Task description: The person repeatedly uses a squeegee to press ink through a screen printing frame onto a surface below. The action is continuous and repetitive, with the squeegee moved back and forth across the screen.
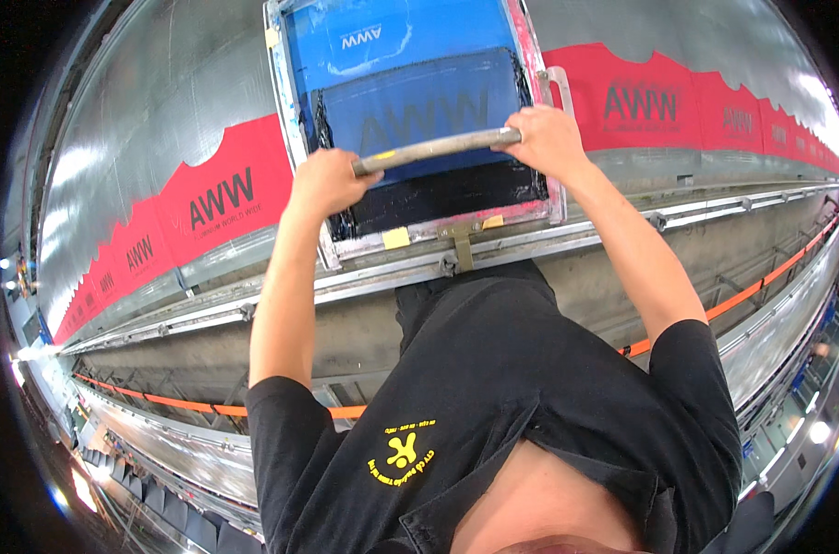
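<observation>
Both of my hands are closed on a squeegee with a long, worn handle. My left hand wraps its left end and my right hand its right end. The squeegee lies crosswise over a printing screen with blue mesh and a stained metal frame. Black ink coats the near part of the mesh, with thick smears along both sides. Dark lettering shows through the mesh beyond the handle. The squeegee's lower edge is hard to make out against the ink.
Red fabric pieces with black print lie in a row along a long grey table, and more red pieces continue to the right. A metal rail runs along the near edge, with a bracket at the frame. An orange strip runs behind me.
</observation>
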The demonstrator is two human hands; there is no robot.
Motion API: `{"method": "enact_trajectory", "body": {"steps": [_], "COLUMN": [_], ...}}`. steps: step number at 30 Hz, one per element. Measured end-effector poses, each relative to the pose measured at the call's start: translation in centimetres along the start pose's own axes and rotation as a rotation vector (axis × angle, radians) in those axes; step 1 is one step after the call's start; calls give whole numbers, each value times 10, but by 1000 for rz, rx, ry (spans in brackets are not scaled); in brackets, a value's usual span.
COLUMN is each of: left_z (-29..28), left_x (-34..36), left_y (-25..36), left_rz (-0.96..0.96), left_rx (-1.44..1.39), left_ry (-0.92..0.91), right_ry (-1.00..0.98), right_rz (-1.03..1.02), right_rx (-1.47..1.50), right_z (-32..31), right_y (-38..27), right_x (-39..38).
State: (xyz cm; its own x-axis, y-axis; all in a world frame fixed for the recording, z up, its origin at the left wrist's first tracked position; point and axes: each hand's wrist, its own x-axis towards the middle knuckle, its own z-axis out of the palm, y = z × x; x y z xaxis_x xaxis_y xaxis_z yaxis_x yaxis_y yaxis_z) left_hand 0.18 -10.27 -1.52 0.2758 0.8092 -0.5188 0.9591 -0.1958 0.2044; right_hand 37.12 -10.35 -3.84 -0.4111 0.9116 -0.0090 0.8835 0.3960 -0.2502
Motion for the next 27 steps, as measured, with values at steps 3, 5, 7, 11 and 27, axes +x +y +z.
{"method": "enact_trajectory", "body": {"steps": [3,5,7,11,27], "left_z": [-43,-47,-41,-30,108], "left_x": [55,96,126,152,-96], "left_y": [-12,-35,-41,-51,40], "left_rz": [22,39,32,63,-14], "left_rx": [38,47,78,100,-97], "left_ry": [39,88,159,236,321], "right_ry": [26,-103,-76,-142,215], "right_rz": [43,133,139,169,10], "right_rx": [-77,-87,-142,-198,-4], "right_z": [-3,-8,9,24,42], "right_y": [26,31,41,52,-36], "right_x": [60,107,132,148,-126]}}
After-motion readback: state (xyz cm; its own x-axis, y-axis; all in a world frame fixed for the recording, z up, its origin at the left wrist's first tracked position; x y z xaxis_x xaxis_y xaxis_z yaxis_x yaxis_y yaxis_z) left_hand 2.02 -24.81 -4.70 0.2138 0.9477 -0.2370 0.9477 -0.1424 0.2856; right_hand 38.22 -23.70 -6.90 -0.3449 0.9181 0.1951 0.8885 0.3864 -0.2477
